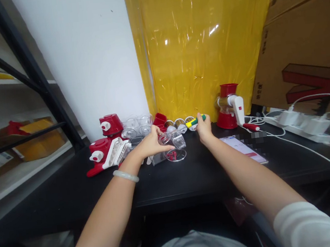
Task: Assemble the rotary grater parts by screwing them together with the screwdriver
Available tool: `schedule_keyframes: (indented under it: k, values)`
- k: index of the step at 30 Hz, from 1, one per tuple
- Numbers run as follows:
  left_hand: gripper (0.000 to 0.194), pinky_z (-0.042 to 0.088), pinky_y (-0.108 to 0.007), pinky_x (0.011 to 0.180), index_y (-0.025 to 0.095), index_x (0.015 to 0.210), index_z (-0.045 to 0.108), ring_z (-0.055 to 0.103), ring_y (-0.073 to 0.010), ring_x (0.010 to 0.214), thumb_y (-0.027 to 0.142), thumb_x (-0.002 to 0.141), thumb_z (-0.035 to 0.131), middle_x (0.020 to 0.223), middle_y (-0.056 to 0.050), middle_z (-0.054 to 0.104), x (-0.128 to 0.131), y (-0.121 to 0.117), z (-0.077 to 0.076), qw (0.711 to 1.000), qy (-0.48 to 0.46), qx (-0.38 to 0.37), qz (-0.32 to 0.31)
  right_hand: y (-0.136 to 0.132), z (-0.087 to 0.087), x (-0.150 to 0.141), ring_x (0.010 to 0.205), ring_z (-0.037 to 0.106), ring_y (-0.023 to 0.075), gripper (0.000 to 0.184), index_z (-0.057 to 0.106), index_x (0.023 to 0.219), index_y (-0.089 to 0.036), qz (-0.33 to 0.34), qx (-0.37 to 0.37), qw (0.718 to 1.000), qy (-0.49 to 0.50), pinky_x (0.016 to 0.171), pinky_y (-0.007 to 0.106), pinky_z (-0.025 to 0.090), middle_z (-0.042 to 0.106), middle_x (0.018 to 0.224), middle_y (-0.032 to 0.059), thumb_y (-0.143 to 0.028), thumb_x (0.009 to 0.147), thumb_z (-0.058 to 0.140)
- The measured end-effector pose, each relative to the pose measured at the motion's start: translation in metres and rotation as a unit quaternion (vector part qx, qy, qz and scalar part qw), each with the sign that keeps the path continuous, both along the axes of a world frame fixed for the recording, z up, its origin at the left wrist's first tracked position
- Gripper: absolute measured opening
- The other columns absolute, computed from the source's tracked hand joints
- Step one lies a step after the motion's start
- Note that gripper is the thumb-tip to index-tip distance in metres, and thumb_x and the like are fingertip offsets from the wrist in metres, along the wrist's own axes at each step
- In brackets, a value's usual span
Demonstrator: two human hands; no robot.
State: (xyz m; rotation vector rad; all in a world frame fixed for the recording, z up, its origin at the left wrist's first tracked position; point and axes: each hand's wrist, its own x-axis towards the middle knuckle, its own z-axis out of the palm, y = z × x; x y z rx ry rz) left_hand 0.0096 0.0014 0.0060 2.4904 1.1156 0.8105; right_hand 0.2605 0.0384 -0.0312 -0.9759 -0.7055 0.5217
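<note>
My left hand [153, 143] grips a clear plastic housing [178, 139], its thumb stretched along the near side and the fingertips on top. A clear round rim [184, 157] with small red pieces inside shows just below that thumb; whether it belongs to the housing I cannot tell. My right hand [204, 128] is closed round a slim yellow-and-green tool [194, 122], whose yellow end points left; its exact kind is unclear. Metal grater drums [180, 124] with white ends lie behind, between the two hands.
Red-and-white grater parts [100, 150] and clear cups [136, 123] sit at the left. An assembled red rotary grater [227, 109] with a white crank stands right, beyond a phone [244, 149]. A power strip [301, 123] with white cables lies far right; a yellow plastic sheet [197, 46] hangs behind.
</note>
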Motion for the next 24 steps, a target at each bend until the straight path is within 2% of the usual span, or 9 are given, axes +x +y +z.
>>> schedule_keyframes:
  k: [5,9,12,19,24]
  values:
    - [0.053,0.045,-0.033,0.071,0.022,0.084,0.041,0.057,-0.0200,0.082,0.055,0.064,0.077,0.091,-0.003,0.058,0.0016,-0.0022,0.0058,0.996,-0.002,0.062,-0.059,0.0021,-0.0013,0.0014,0.056,0.051,0.0105,0.040,0.043,0.086,-0.023,-0.017,-0.009,1.000,-0.008,0.045,0.023,0.040,0.049,0.071,-0.0053,-0.059,0.077,0.058]
    - [0.045,0.048,-0.039,0.086,0.019,0.068,0.046,0.058,-0.0229,0.098,0.052,0.068,0.077,0.106,-0.007,0.058,0.0036,-0.0029,0.0077,0.989,-0.008,0.103,-0.107,0.0035,-0.0019,0.0024,0.057,0.051,0.0110,0.035,0.044,0.085,-0.023,-0.021,-0.011,1.000,-0.012,0.046,0.023,0.041,0.049,0.070,-0.0051,-0.054,0.079,0.058]
    - [0.041,0.048,-0.040,0.090,0.018,0.061,0.052,0.058,-0.0244,0.106,0.049,0.070,0.076,0.113,-0.009,0.059,0.0036,-0.0029,0.0067,0.989,0.006,0.099,-0.110,0.0035,-0.0013,0.0030,0.058,0.052,0.0112,0.028,0.045,0.087,-0.023,-0.021,-0.012,1.000,-0.010,0.047,0.023,0.041,0.050,0.071,-0.0047,-0.048,0.080,0.056]
    - [0.033,0.048,-0.041,0.094,0.019,0.069,0.068,0.060,-0.0242,0.107,0.051,0.077,0.070,0.119,-0.009,0.060,0.0033,-0.0050,0.0045,0.988,0.043,0.114,-0.092,0.0012,0.0028,0.0018,0.049,0.047,0.0099,0.014,0.047,0.090,-0.022,-0.014,-0.017,1.000,0.015,0.046,0.024,0.041,0.048,0.069,-0.0064,-0.033,0.082,0.049]
    - [0.031,0.049,-0.040,0.094,0.021,0.081,0.074,0.062,-0.0229,0.102,0.051,0.080,0.066,0.120,-0.008,0.059,0.0046,-0.0042,0.0031,0.988,0.058,0.114,-0.089,0.0038,0.0011,0.0032,0.044,0.046,0.0117,0.013,0.046,0.086,-0.022,-0.003,-0.024,1.000,0.004,0.044,0.025,0.039,0.043,0.058,-0.0081,-0.035,0.084,0.046]
